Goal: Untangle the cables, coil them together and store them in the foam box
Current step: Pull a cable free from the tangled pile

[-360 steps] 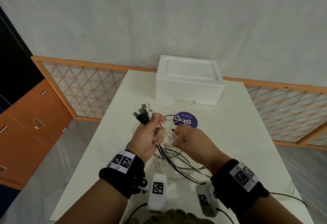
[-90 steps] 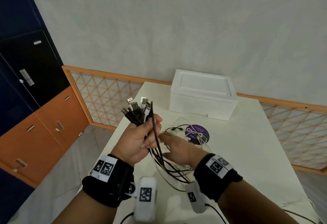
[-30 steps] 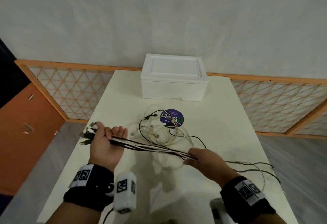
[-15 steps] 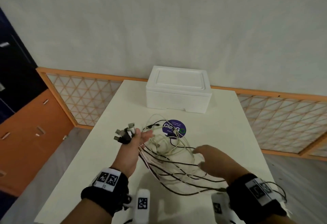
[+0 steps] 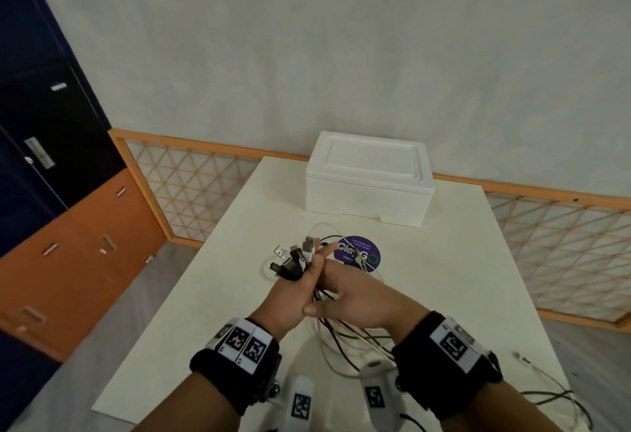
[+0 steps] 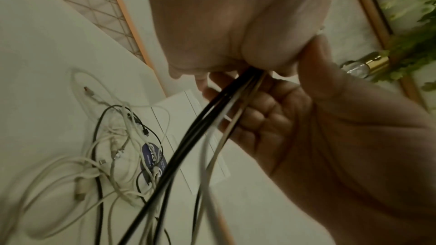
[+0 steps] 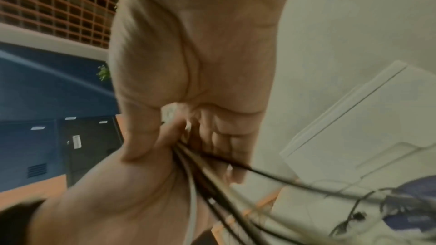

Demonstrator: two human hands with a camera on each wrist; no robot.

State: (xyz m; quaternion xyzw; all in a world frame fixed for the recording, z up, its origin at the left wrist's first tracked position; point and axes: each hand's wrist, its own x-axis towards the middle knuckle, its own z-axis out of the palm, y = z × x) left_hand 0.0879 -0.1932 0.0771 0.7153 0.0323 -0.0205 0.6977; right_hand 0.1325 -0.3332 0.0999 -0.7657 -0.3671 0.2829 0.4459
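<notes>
Cables [image 5: 345, 332] bunched above table [image 5: 454, 281], plug ends fanned at 11 o'clock of left hand [image 5: 293, 298], which grips them. Right hand [image 5: 362, 298] wrapped round same bundle, touching left. Foam box [image 5: 370, 179] lidded, at 12 o'clock, far edge.

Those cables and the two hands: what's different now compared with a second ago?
The right hand, which was sliding out along the stretched cables, has come back beside the left hand and closed around the bundle just below the left hand's grip. The cables hang slack in loops again. The left hand holds the plug ends as before; the foam box stays closed.
</notes>
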